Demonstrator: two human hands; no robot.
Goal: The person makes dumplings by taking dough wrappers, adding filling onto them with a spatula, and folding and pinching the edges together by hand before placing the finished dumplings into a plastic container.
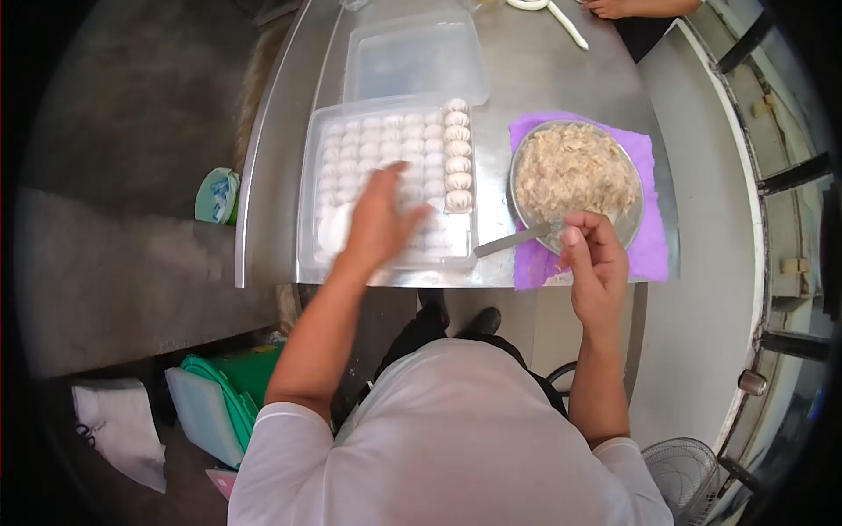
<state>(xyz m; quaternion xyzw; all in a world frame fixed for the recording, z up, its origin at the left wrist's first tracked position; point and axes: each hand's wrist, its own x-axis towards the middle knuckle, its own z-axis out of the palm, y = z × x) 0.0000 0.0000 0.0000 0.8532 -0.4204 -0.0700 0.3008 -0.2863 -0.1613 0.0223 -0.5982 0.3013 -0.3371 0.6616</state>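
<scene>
My left hand (379, 223) is over a translucent plastic tray (309, 175), its thumb and fingers apart and nothing seen in them. Rows of small white balls (386, 140) fill much of the tray and look hazy. Down its right side runs one column of pleated dumplings (458, 164). My right hand (599, 267) is closed, thumb against fingers, on a flat metal spatula (511, 240) whose blade points left toward the tray. Just beyond this hand sits a round metal bowl (517, 197) heaped with pale minced filling (574, 171).
A purple cloth (649, 219) lies under the bowl on the steel table (500, 79). Behind the tray is a clear lid (417, 61). Another person's hand (605, 8) is at the far right, near a strip of dough (566, 24). A small green bin (216, 197) stands left.
</scene>
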